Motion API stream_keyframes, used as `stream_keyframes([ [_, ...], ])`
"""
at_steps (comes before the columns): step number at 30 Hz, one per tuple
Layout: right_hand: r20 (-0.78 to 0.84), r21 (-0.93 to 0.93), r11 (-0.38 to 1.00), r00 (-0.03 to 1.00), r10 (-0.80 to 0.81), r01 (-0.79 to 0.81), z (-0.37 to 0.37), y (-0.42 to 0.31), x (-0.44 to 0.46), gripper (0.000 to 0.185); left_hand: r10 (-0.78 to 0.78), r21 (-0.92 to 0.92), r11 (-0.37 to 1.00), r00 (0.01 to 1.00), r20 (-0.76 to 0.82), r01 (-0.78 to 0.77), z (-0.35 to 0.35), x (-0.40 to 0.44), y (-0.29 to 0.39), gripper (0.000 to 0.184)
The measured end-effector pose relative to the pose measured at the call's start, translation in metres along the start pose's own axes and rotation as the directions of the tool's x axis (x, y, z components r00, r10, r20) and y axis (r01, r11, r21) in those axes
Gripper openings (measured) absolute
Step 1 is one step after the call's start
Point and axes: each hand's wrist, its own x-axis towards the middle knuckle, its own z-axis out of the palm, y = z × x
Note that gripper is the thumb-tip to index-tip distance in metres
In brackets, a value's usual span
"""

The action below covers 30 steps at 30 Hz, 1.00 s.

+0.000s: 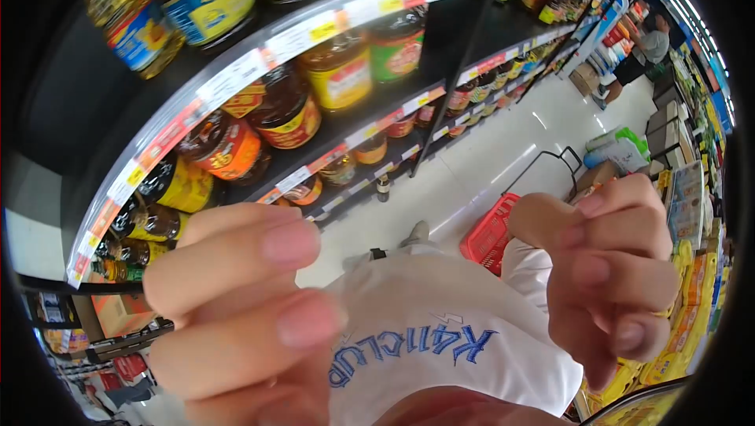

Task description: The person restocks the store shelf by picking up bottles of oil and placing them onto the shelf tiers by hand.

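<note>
My left hand (236,316) is raised close to the camera at the lower left, its bent fingers spaced apart and nothing seen in them. Part of that hand runs out of the frame. At the right, my right hand (609,269) is also raised, with its fingers curled into a loose fist and nothing visible inside. Between the hands is my white shirt (440,300) with blue lettering. A red shopping basket (487,233) lies low beside my legs, partly covered by the right hand.
Shelves with price tags (236,80) hold bottles of oil (338,72) and dark jugs (224,147) on the left. A small bottle (383,188) stands on the white floor. Packed goods (688,292) line the right side. Farther down the aisle, a person (653,45) stands near boxes.
</note>
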Motion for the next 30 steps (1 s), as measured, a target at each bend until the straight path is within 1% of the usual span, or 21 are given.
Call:
stream_keyframes([
  [2, 0.018, -0.015, 0.997, 0.997, 0.07, -0.069, -0.036, 0.008, -0.008, 0.043, -0.057, -0.015, 0.998, 0.99, 0.131, 0.06, 0.022, 0.015, -0.002, 0.053],
  [4, 0.074, -0.043, 0.976, 0.974, 0.214, -0.212, -0.072, 0.011, -0.013, 0.04, -0.163, 0.031, 0.986, 0.935, 0.315, 0.161, 0.043, 0.05, 0.002, 0.048],
  [5, 0.1, -0.081, 0.956, 0.952, 0.289, -0.282, -0.089, 0.013, -0.012, 0.039, -0.195, 0.069, 0.981, 0.9, 0.389, 0.183, 0.055, 0.072, 0.001, 0.048],
  [7, 0.062, -0.059, 0.966, 0.964, 0.257, -0.253, -0.118, 0.037, -0.025, 0.038, -0.272, 0.142, 0.962, 0.81, 0.519, 0.232, 0.08, 0.106, 0.001, 0.049],
  [8, 0.043, -0.049, 0.97, 0.97, 0.241, -0.239, -0.133, 0.049, -0.032, 0.038, -0.296, 0.133, 0.954, 0.796, 0.527, 0.267, 0.097, 0.114, -0.001, 0.049],
  [9, 0.069, -0.05, 0.964, 0.962, 0.264, -0.261, -0.148, 0.054, -0.032, 0.038, -0.321, 0.125, 0.945, 0.782, 0.535, 0.302, 0.113, 0.122, -0.004, 0.05],
  [11, 0.046, -0.048, 0.957, 0.957, 0.287, -0.285, -0.17, 0.069, -0.037, 0.039, -0.356, 0.012, 0.921, 0.83, 0.43, 0.389, 0.154, 0.132, -0.005, 0.046],
  [13, -0.049, -0.053, 0.954, 0.955, 0.292, -0.294, -0.179, 0.085, -0.049, 0.04, -0.412, -0.099, 0.88, 0.849, 0.331, 0.465, 0.191, 0.139, -0.008, 0.043],
  [15, -0.125, -0.089, 0.954, 0.953, 0.275, -0.287, -0.189, 0.1, -0.06, 0.041, -0.325, -0.148, 0.926, 0.933, 0.157, 0.347, 0.221, 0.128, -0.023, 0.029],
  [16, -0.171, -0.106, 0.967, 0.963, 0.21, -0.23, -0.195, 0.114, -0.066, 0.036, -0.175, -0.118, 0.977, 0.984, 0.03, 0.177, 0.24, 0.109, -0.04, 0.029],
  [18, -0.267, -0.138, 0.986, 0.962, 0.057, -0.097, -0.209, 0.143, -0.083, 0.024, 0.025, -0.068, 0.997, 0.988, -0.151, -0.036, 0.271, 0.085, -0.063, 0.037],
  [20, -0.344, -0.119, 0.993, 0.939, -0.03, -0.011, -0.232, 0.178, -0.117, 0.017, -0.016, -0.083, 0.997, 0.968, -0.249, -0.005, 0.298, 0.063, -0.077, 0.025],
  [22, -0.467, -0.026, 0.988, 0.876, 0.122, -0.152, -0.234, 0.212, -0.16, 0.012, -0.122, -0.159, 0.985, 0.934, -0.337, 0.072, 0.341, 0.017, -0.113, 0.013],
  [23, -0.548, 0.047, 0.956, 0.794, 0.266, -0.288, -0.225, 0.23, -0.184, 0.011, -0.167, -0.173, 0.976, 0.965, -0.205, 0.132, 0.362, 0.007, -0.137, 0.002],
  [24, -0.624, 0.117, 0.873, 0.649, 0.436, -0.473, -0.214, 0.25, -0.218, 0.009, -0.469, -0.274, 0.862, 0.877, -0.106, 0.427, 0.39, -0.026, -0.15, 0.01],
  [25, -0.665, 0.225, 0.754, 0.468, 0.581, -0.617, -0.202, 0.27, -0.252, 0.008, -0.701, -0.219, 0.678, 0.707, 0.094, 0.701, 0.416, -0.061, -0.165, 0.008],
  [26, -0.567, 0.333, 0.554, 0.307, 0.764, -0.764, -0.191, 0.289, -0.272, 0.008, -0.903, -0.319, 0.33, 0.396, 0.168, 0.888, 0.457, -0.118, -0.176, 0.008],
  [27, -0.403, 0.429, 0.393, 0.217, 0.889, -0.813, -0.18, 0.315, -0.301, 0.011, -0.925, -0.412, 0.093, 0.232, 0.302, 0.907, 0.486, -0.154, -0.184, 0.01],
  [28, -0.298, 0.466, 0.217, 0.079, 0.951, -0.858, -0.164, 0.339, -0.323, 0.014, -0.926, -0.231, 0.05, 0.132, 0.354, 0.972, 0.513, -0.204, -0.193, 0.011],
  [29, -0.2, 0.473, 0.133, 0.04, 0.979, -0.871, -0.148, 0.363, -0.355, 0.016, -0.913, -0.165, -0.028, 0.042, 0.405, 0.986, 0.532, -0.23, -0.197, 0.013],
  [30, -0.101, 0.472, 0.05, 0.002, 0.995, -0.88, -0.137, 0.386, -0.38, 0.019, -0.91, -0.174, -0.014, 0.06, 0.41, 0.985, 0.555, -0.261, -0.204, 0.014],
])
